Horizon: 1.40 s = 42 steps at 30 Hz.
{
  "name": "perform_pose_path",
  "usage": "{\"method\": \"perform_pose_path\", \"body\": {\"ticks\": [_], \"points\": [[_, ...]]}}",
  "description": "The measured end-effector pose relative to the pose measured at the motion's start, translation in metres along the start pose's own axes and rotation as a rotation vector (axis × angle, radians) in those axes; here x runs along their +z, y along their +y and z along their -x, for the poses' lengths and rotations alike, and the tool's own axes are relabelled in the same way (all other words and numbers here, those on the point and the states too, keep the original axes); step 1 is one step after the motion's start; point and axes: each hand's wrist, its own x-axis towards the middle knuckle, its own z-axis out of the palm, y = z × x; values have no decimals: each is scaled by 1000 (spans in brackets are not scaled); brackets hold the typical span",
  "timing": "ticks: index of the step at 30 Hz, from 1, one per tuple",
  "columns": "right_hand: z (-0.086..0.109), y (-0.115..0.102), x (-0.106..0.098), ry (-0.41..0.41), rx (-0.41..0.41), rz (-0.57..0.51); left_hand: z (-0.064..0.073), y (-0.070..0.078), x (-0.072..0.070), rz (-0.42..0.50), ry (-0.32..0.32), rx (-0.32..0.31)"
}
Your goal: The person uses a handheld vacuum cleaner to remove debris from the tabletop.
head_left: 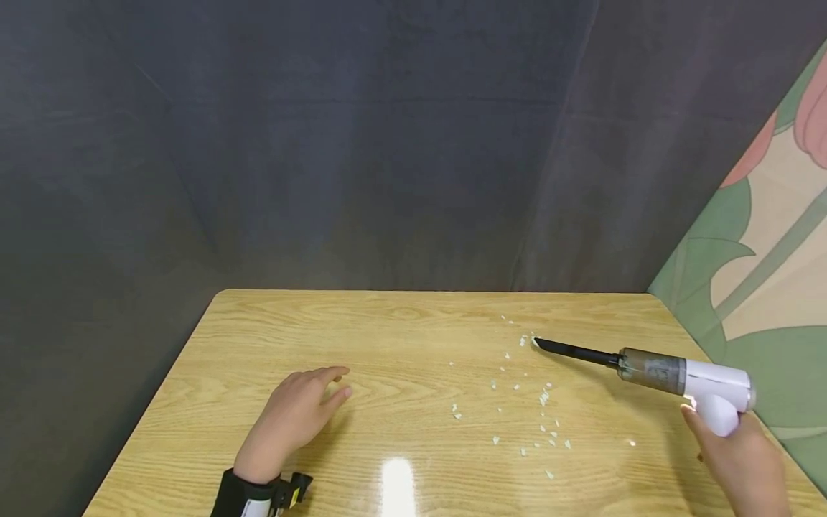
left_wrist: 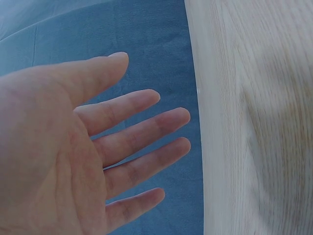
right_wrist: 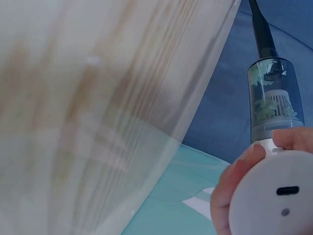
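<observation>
R hand (head_left: 749, 459) on vac (head_left: 717, 380), nozzle (head_left: 578, 352) by scraps (head_left: 544, 397)

I've R-hand fingers clamped round the white vac's grip (head_left: 717, 415) at the table's (head_left: 388, 330) R side. Its black nozzle points L, tip just beside a few pale scraps; can't tell from here if it touches wood. Other scraps lie loose approx. mid-to-R; via R wrist cam, green bits (right_wrist: 266, 108) show in the clear cup (right_wrist: 271, 84). My L hand (head_left: 293, 413) hovers L, fingers apart, relaxed.

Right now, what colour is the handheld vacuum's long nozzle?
The nozzle is black, seen best in the head view.
</observation>
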Motion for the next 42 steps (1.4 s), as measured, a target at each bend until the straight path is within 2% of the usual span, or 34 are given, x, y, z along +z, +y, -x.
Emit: {"method": "perform_pose_path", "body": {"ticks": [10,17,24,31,42], "points": [[-14,-10,8,-22,9,17,-1,-3,0,-2,3,-11],[-15,-10,10,-23,33,9,-1,-3,0,-14,15,-3],[-16,-3,9,15,23,-11,-1,-4,2,-12,13,-8],[-18,4,4,25,81,-18,-1,-3,3,-17,14,-6],[-18,4,7,20,55,-26,-2,-2,4,-12,7,-4]]}}
